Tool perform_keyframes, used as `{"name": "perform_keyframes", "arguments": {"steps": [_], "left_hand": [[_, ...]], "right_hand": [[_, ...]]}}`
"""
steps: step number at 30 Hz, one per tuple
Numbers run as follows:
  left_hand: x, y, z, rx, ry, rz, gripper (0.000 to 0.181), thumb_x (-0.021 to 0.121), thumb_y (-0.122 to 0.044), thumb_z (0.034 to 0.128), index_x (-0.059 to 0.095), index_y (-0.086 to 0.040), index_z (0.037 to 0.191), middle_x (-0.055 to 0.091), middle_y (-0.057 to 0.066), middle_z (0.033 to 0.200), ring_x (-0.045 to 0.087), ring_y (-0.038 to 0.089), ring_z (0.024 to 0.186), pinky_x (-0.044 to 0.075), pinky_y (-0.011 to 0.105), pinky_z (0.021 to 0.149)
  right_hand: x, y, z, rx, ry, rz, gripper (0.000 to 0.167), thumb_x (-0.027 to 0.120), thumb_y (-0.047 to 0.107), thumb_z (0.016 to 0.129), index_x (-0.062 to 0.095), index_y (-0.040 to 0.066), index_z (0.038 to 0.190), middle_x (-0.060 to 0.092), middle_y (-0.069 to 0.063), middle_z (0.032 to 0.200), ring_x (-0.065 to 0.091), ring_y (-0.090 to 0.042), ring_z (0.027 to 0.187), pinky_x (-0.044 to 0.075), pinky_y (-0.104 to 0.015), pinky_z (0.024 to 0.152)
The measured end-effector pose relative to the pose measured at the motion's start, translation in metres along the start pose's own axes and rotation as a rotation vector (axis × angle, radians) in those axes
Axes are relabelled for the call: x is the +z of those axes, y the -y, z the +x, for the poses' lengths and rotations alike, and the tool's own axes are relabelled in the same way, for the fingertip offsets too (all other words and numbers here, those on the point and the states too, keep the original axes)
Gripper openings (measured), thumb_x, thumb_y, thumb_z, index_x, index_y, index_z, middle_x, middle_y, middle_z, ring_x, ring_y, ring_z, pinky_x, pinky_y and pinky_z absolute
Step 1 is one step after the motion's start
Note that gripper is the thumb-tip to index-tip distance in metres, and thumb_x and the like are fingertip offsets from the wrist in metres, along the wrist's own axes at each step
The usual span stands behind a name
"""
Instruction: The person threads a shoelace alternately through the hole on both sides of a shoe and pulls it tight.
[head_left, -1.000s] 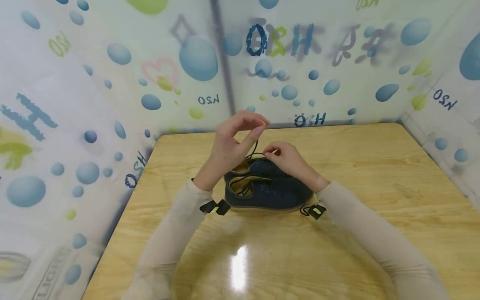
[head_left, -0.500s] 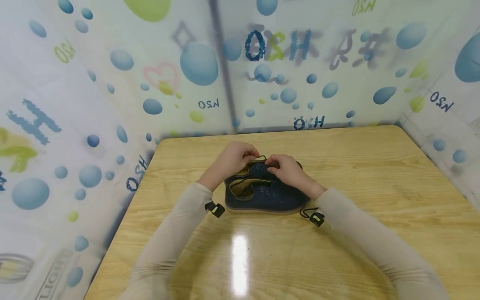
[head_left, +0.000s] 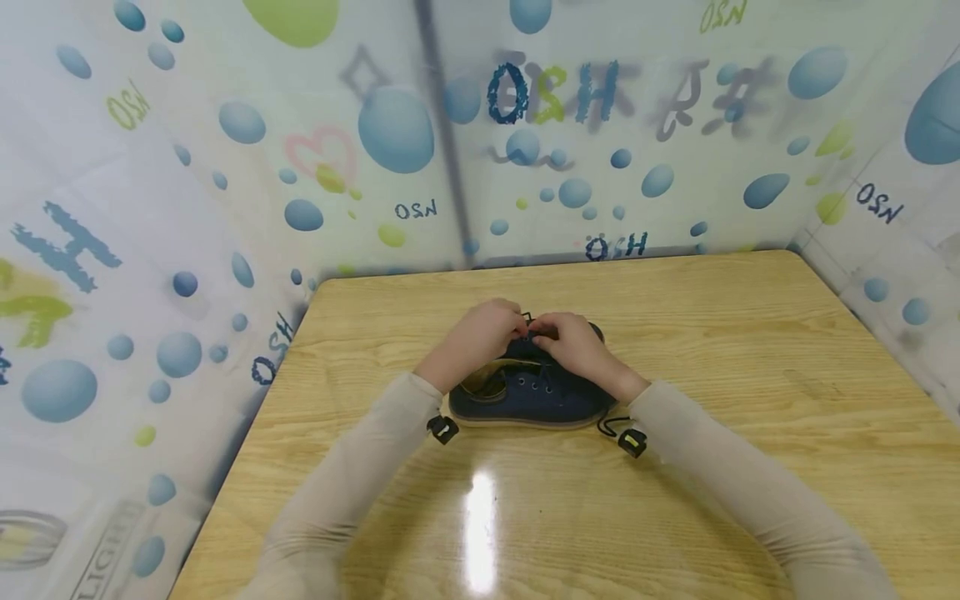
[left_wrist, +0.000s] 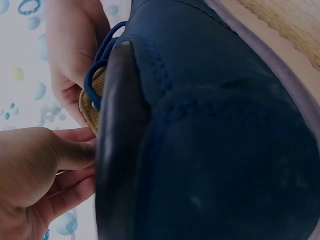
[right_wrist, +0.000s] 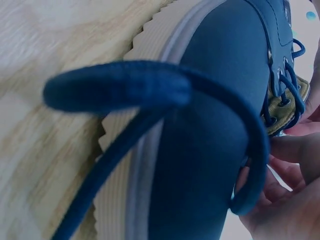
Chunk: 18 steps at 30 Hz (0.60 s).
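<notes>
Two dark blue lace-up shoes lie side by side, toes to the right; the near shoe (head_left: 525, 404) shows its tan lining and side eyelets. Behind it is the far shoe (head_left: 519, 348), partly covered by my hands. My left hand (head_left: 487, 333) pinches at the far shoe's eyelets, where a bit of dark shoelace (head_left: 528, 316) sticks up. Beside it, my right hand (head_left: 573, 343) bends its fingers onto the same lacing, nearly touching the left. Both sets of fingertips are partly hidden behind a shoe in the wrist views. Blue lace (right_wrist: 295, 92) crosses a tan tongue in the right wrist view.
The shoes stand on a light wood table (head_left: 712, 358). Behind it rises a wall (head_left: 637, 150) printed with drops and letters. A thick blue cord (right_wrist: 120, 87) loops close to the right wrist camera. Small black cameras (head_left: 632, 442) sit at both wrists.
My left hand has come down from above the shoes, then moved right to the far shoe's eyelets beside my right hand. The raised lace has dropped. My right hand has shifted slightly.
</notes>
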<state>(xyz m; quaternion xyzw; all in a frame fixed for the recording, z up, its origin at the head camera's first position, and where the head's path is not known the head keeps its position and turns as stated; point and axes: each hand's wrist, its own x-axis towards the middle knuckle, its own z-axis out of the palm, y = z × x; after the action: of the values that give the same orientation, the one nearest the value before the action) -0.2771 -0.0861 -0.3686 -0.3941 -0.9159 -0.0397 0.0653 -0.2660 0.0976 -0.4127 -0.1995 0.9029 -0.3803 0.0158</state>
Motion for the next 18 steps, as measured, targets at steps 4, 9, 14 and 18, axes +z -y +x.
{"name": "perform_keyframes", "arguments": {"steps": [4,9,14,18], "left_hand": [[0.0017,-0.0022,0.0019,0.025,-0.007,0.029,0.015,0.066,-0.005,0.0935,0.078,-0.014,0.093,0.069,0.001,0.091,0.063,0.018,0.086,0.056,0.027,0.079],[0.0042,-0.004,0.0042,0.031,-0.01,-0.01,0.02,0.064,-0.002,0.0942,0.078,-0.016,0.096,0.071,0.0,0.093,0.063,0.018,0.088,0.056,0.027,0.081],[0.0066,-0.0058,0.0078,0.029,-0.002,-0.028,0.02,0.061,-0.003,0.0959,0.077,-0.016,0.093,0.071,0.0,0.093,0.063,0.018,0.088,0.055,0.029,0.082],[0.0036,-0.0078,0.0086,0.011,0.007,-0.029,0.022,0.061,-0.001,0.0951,0.076,-0.016,0.091,0.071,-0.001,0.091,0.063,0.017,0.087,0.054,0.029,0.082]], "right_hand": [[0.0003,-0.0002,-0.0008,-0.006,-0.003,0.014,0.025,0.061,0.012,0.098,0.069,0.005,0.121,0.071,-0.015,0.117,0.069,-0.029,0.103,0.056,-0.044,0.089],[0.0001,-0.0014,-0.0013,-0.031,-0.012,0.041,0.022,0.062,0.011,0.097,0.07,0.005,0.116,0.072,-0.015,0.115,0.069,-0.029,0.103,0.056,-0.043,0.089],[0.0,-0.0029,-0.0016,-0.043,-0.029,0.045,0.015,0.062,0.01,0.097,0.072,0.006,0.108,0.073,-0.014,0.108,0.069,-0.028,0.098,0.056,-0.043,0.085],[0.0001,-0.0036,-0.0017,-0.043,-0.028,0.039,0.015,0.062,0.01,0.097,0.072,0.006,0.108,0.073,-0.014,0.108,0.069,-0.029,0.098,0.056,-0.043,0.085]]}}
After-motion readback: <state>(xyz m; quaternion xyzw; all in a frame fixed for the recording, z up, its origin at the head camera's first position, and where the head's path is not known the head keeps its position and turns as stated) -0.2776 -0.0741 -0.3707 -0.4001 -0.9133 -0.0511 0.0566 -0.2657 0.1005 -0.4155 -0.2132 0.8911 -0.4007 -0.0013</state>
